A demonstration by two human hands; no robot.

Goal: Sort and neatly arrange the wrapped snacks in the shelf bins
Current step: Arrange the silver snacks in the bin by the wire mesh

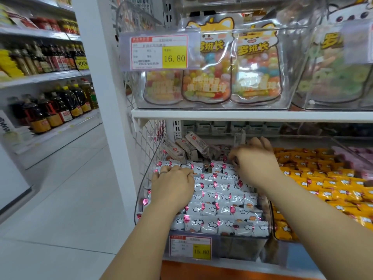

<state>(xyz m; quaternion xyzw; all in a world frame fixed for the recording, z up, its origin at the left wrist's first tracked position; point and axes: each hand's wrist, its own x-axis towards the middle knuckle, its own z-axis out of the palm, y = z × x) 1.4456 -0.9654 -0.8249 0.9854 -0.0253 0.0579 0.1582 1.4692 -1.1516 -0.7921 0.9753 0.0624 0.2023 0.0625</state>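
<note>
Two bare forearms reach from the bottom edge into a clear plastic shelf bin on the lower shelf, where white foil-wrapped snacks printed with pink balloons and clouds lie in overlapping rows from the front wall to mid-bin. The left hand rests knuckles-up on the rows' left rear corner, fingers bent over the far edge; whether it grips a packet cannot be told. The right hand hovers at the rear right, fingertips curled down among the packets, its hold likewise unclear. Behind both hands, grey-brown wrapped bars lean tilted and jumbled against the white wire mesh side panel, so the sorting looks unfinished at the back. The likeliest upset is those leaning bars sliding forward onto the tidy rows if a hand knocks them. The glossy wrappers probably slip easily, so a wrist dragged across them could ruffle several rows at once. A packet flicked rightward might also land among the orange-yellow wrapped snacks in the bin just beside, mixing the two kinds.
</note>
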